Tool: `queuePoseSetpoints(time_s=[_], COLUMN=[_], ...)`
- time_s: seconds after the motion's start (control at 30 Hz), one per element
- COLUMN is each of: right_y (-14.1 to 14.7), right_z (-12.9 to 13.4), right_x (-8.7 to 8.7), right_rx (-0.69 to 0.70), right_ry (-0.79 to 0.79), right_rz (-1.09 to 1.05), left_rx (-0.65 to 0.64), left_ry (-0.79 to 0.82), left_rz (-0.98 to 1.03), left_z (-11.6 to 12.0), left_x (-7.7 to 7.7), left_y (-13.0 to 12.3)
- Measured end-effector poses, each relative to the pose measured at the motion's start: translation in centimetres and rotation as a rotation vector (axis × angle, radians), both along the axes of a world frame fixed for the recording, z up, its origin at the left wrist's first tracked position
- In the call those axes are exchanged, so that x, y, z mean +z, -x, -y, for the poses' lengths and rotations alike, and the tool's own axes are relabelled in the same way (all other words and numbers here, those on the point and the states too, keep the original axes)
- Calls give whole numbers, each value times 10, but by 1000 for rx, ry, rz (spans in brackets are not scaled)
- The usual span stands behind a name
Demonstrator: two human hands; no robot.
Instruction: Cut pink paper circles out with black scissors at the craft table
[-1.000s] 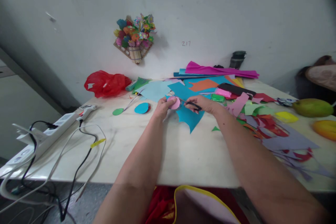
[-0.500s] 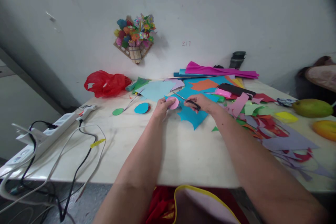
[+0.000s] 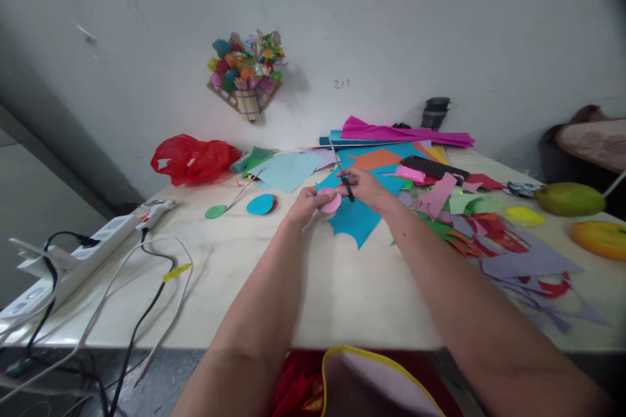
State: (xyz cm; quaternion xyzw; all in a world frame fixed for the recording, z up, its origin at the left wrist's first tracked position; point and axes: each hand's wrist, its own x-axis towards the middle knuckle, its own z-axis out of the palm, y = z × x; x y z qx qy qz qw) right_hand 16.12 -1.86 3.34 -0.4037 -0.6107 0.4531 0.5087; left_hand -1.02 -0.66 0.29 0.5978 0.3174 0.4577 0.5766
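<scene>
My left hand (image 3: 308, 203) pinches a small pink paper circle (image 3: 330, 203) above the table. Close beside it, my right hand (image 3: 362, 186) is closed around black-handled scissors (image 3: 347, 187), their blades pointing up and away from me. The fingers of my right hand reach the right edge of the circle. Beneath both hands lies a blue paper sheet (image 3: 356, 225) with scalloped cut edges. To the left, blue paper circles (image 3: 261, 204) lie in a small pile, and farther left is a green paper circle (image 3: 216, 211).
Paper scraps (image 3: 533, 254) cover the right side, near a black phone (image 3: 434, 168), a green mango (image 3: 570, 199) and an orange fruit (image 3: 599, 239). A red plastic bag (image 3: 195, 159) sits back left. A power strip (image 3: 78, 264) with cables lines the left edge. Rolled magenta paper (image 3: 405, 133) lies by the wall.
My right hand has moved closer to my left and turned the scissors, so the blades point more upward. The pink circle has shifted slightly right and down. The whole view has shifted a little.
</scene>
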Motion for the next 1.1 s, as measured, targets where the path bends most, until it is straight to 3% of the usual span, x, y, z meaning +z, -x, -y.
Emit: queuePoseSetpoints(time_s=[0.33, 0.7, 1.1], right_y=[4, 3, 7], right_z=[-1, -5, -5], right_x=[0, -4, -4], right_rx=[-35, -34, -146], right_ry=[-140, -100, -129], right_rz=[108, 109, 42], left_rx=[39, 124, 105], left_ry=[-25, 14, 151], left_rz=[-62, -98, 143], left_z=[1, 2, 0], left_x=[-1, -2, -2], left_y=[-1, -1, -3])
